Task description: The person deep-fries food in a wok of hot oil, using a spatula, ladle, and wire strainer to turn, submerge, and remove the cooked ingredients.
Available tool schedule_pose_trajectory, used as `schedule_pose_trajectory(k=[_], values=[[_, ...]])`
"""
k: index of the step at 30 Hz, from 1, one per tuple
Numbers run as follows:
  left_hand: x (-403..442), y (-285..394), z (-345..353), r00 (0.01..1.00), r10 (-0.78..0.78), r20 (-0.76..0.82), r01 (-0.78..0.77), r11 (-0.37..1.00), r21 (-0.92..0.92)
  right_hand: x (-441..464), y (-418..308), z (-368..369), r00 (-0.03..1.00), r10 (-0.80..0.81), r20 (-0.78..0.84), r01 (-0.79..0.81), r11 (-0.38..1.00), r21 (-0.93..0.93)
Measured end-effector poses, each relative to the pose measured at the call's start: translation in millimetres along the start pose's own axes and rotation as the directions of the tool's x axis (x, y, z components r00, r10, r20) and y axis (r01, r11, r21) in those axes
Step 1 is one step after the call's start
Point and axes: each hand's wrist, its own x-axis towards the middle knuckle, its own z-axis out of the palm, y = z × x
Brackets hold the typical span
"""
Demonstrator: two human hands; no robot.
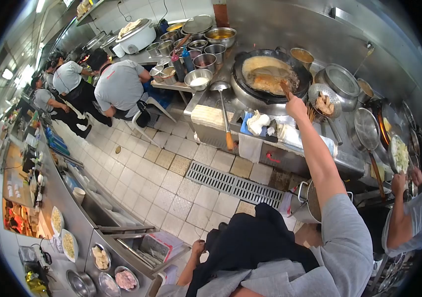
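My right hand is closed around a wooden handle that slants into a large black wok. Bubbling oil fills the wok, with golden-brown food in it. The tool's working end is hidden. Just right of that hand, a skimmer holds browned fried pieces. Down by my dark apron, my left hand hangs with its fingers curled and nothing visible in them. A ladle with a wooden grip lies across the counter edge left of the wok.
A co-worker's hands hold a plate of pale chopped food at the right. Sauce pots crowd the back counter. Several co-workers are at the left. A steel counter carries filled dishes; a floor drain runs between.
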Motion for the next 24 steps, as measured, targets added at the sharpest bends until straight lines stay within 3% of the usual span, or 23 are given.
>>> schedule_pose_trajectory(k=[5, 6, 13, 24], values=[[-11.2, 4.9, 3.2, 0.999, 0.028, -0.033, -0.027, 0.999, 0.027, 5.1, -4.4, -3.8, 0.999, -0.032, 0.017, 0.032, 0.999, -0.007], [-10.7, 5.8, 0.9, 0.999, 0.034, 0.018, -0.035, 0.996, 0.078, 8.0, -3.8, -1.9, 0.999, -0.033, 0.018, 0.033, 0.999, -0.009], [-14.7, 4.8, 4.2, 0.999, -0.048, -0.002, 0.047, 0.998, -0.046, 9.3, 6.4, 14.2, 0.998, -0.061, -0.003, 0.061, 0.998, 0.004], [6.2, -11.5, 13.6, 0.999, 0.027, 0.031, -0.027, 0.999, -0.020, -4.4, 6.2, 4.6, 0.996, -0.004, 0.084, 0.005, 1.000, -0.015]])
